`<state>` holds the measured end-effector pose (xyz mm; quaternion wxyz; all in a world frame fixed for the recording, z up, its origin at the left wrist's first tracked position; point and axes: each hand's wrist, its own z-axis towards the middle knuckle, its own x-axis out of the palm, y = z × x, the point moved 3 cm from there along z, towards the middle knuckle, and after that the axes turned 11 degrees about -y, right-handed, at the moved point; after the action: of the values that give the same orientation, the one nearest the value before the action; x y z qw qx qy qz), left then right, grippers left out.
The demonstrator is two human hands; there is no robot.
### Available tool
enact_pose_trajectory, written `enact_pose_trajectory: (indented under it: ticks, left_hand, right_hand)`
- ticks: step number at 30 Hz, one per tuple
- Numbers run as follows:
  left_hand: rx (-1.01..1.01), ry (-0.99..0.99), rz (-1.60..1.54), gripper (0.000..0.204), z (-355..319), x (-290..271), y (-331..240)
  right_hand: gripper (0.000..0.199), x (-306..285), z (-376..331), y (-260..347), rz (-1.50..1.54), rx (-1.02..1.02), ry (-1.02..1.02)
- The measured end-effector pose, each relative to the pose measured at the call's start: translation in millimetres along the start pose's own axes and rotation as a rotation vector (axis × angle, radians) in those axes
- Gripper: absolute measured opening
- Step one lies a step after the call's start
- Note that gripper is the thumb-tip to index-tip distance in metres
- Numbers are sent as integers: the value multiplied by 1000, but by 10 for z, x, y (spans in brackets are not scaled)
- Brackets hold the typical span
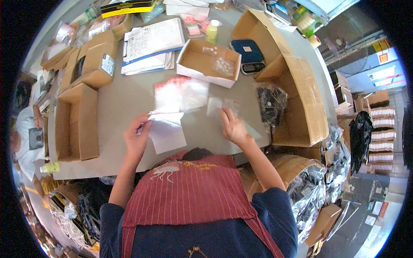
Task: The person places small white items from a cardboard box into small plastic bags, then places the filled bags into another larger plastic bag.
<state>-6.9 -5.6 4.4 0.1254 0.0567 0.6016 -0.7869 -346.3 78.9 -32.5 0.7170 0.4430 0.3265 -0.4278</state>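
Observation:
My left hand (137, 134) pinches the corner of a white printed sheet (165, 129), which looks like a sheet of labels. A plain white part (168, 145) shows below the print; I cannot tell whether it is a separate sheet. My right hand (233, 125) is closed on the edge of a small clear plastic bag (215, 105), a little blurred, and its contents cannot be made out. Between and beyond my hands lies a pile of clear plastic bags (189, 95) with red edges, partly washed out by glare.
A shallow white-sided box (207, 78) holds small clear bags. Near it are clipboards (150, 39), a yellowish bottle (212, 31) and a small scale (253, 68). Cardboard boxes (77, 122) (301, 103) flank the table. A black item in plastic (272, 103) lies at right. Someone in white stands far left.

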Motion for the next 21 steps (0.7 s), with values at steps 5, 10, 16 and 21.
enact_pose_trajectory:
  ticks: [5, 10, 16, 21]
  left_hand:
    - [-38, 49, -50, 16, 37, 21, 54]
    - [1, 98, -59, 18, 84, 64, -64]
    - [24, 118, -46, 16, 87, 41, -48]
    - [-16, 95, -20, 15, 71, -24, 39]
  right_hand:
    - [52, 44, -262, -547, 470, 512, -242]
    - [37, 52, -138, -965, 811, 957, -102]
    - [38, 120, 48, -989, 594, 854, -22]
    - [36, 20, 61, -963, 628, 773, -6]
